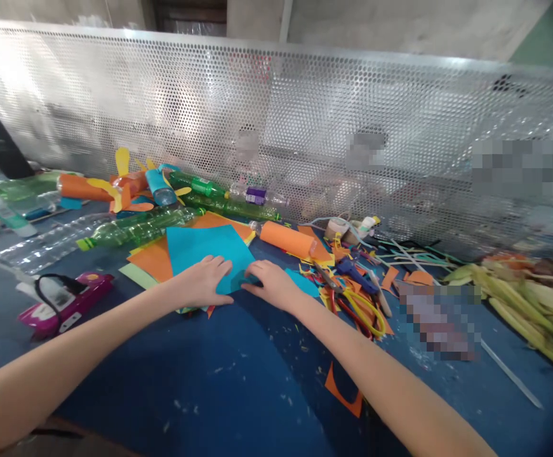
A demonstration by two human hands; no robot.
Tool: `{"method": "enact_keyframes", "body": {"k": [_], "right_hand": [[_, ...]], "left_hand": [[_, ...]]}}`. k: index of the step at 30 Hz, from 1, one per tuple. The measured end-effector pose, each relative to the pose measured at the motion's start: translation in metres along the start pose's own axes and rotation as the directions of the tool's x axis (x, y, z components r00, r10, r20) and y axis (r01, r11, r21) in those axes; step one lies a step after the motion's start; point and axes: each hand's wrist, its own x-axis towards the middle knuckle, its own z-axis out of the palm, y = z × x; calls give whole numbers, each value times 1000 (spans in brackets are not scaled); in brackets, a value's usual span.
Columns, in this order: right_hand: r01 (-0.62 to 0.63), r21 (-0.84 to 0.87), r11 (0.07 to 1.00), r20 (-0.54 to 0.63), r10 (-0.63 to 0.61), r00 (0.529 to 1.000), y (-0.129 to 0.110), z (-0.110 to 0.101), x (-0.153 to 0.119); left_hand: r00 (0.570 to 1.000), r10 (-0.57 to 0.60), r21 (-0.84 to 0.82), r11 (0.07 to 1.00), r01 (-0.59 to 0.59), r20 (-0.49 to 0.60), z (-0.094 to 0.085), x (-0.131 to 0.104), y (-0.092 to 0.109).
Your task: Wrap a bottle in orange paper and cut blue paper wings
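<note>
A blue sheet of paper (204,244) lies on top of orange, yellow and pale green sheets (151,259) near the middle of the table. My left hand (206,281) rests on the lower part of the blue sheet, its fingers apart. My right hand (269,282) is at the sheet's lower right corner, fingers curled and pressed to the edge of the paper. To the right of the stack, a bottle wrapped in orange paper (288,238) lies on its side.
Green bottles (138,228) and wrapped bottles lie at the back left, a magenta device (66,304) at left. Scissors (364,311), a blue glue gun (357,273) and paper scraps sit right. Corn husks (528,311) lie far right. A perforated metal panel (305,120) stands behind.
</note>
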Motion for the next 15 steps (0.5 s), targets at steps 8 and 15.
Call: {"method": "enact_keyframes", "body": {"k": [8,15], "right_hand": [[-42,-187,981,-73,29,997,-19,-27,-17],[40,-24,999,-135,-43,990,-36,-49,-81]], "left_hand": [[988,47,129,991,-29,-145,-4,-6,15],[928,337,134,939,-318,-160,-3,-43,60]]}}
